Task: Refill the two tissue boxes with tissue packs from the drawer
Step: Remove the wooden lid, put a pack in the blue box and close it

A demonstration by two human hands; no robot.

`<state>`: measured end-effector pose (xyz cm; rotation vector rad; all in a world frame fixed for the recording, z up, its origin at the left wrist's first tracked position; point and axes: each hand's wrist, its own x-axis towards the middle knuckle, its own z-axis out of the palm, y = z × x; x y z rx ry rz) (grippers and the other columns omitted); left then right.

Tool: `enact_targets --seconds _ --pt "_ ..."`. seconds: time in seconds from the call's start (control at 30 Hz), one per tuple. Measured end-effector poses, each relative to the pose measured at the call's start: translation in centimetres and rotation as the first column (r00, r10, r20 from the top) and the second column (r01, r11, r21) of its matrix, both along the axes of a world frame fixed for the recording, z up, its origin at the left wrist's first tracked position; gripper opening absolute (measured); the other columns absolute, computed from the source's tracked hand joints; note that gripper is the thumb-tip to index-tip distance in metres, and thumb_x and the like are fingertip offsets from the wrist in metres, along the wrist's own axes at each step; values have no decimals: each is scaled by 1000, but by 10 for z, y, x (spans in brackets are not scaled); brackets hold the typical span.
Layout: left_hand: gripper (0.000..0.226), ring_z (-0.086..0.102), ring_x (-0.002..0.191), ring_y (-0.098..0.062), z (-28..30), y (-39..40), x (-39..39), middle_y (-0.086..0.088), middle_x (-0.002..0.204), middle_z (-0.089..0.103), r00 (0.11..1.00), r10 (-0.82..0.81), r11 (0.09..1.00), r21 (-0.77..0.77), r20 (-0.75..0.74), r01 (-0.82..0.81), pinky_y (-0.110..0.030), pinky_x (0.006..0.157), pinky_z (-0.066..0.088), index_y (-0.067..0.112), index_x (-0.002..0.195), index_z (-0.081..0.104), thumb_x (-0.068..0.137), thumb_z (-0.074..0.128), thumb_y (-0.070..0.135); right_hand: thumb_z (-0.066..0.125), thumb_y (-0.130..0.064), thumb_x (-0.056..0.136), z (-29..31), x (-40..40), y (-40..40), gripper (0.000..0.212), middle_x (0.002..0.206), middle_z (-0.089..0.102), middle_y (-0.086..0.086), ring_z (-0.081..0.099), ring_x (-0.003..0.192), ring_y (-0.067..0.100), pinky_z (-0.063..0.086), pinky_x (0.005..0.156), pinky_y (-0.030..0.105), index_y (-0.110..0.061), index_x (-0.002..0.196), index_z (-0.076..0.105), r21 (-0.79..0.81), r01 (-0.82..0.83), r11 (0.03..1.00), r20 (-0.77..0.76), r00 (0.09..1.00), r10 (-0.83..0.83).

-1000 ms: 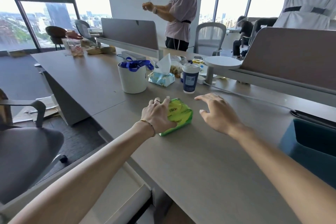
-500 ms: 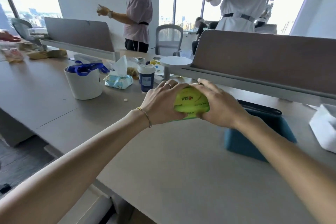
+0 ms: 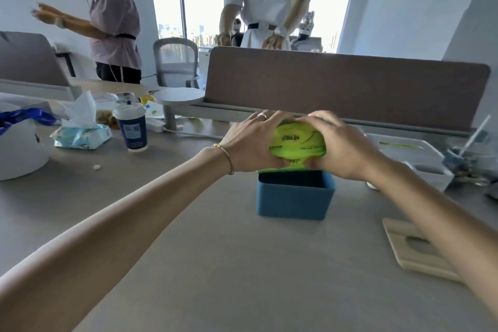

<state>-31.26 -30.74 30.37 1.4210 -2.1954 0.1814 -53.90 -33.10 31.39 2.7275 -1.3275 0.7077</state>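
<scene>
A green tissue pack [image 3: 296, 143] is squeezed between both my hands right above the open blue tissue box [image 3: 295, 199] on the grey desk [image 3: 215, 264]. My left hand [image 3: 250, 143] grips the pack's left side and my right hand [image 3: 342, 145] grips its right side. The pack's lower edge sits at the box's rim. A white tissue box [image 3: 409, 159] stands open to the right, behind my right forearm. A flat wooden lid [image 3: 415, 248] with an oval slot lies on the desk at the right.
A brown desk divider [image 3: 345, 83] runs behind the boxes. To the left are a paper cup [image 3: 132, 129], an opened blue tissue pack [image 3: 80, 135] and a white bin [image 3: 18, 151] with a blue bag. Two people stand beyond the desk.
Both hands lifted the green pack off the desk and carried it right, over the blue box. The view swung right, bringing the white box and the wooden lid into sight.
</scene>
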Motion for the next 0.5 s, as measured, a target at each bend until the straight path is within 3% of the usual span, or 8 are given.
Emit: enact_targets --seconds 0.27,0.4,0.5 --pt "74 49 100 -15 -33 -20 -7 7 125 55 996 -90 977 194 23 84 -34 77 44 37 127 42 68 80 63 80 -43 69 -33 -15 -11 76 140 45 -10 60 113 24 50 90 40 -38 135 44 99 45 994 -97 995 -35" --pt "92 52 108 -17 -41 -22 -3 7 126 54 992 -111 949 303 64 86 -37 89 47 42 134 40 57 75 79 82 -43 70 -41 -18 -14 71 130 52 -12 58 107 16 50 88 34 -38 133 49 205 8 979 -73 997 7" --pt "102 56 109 -18 -48 -22 -6 8 127 57 978 -124 937 345 168 59 -34 90 43 40 140 37 55 77 78 82 -41 73 -45 -18 -15 61 118 57 -10 58 100 13 48 86 30 -35 128 58 281 -13 960 -59 998 30"
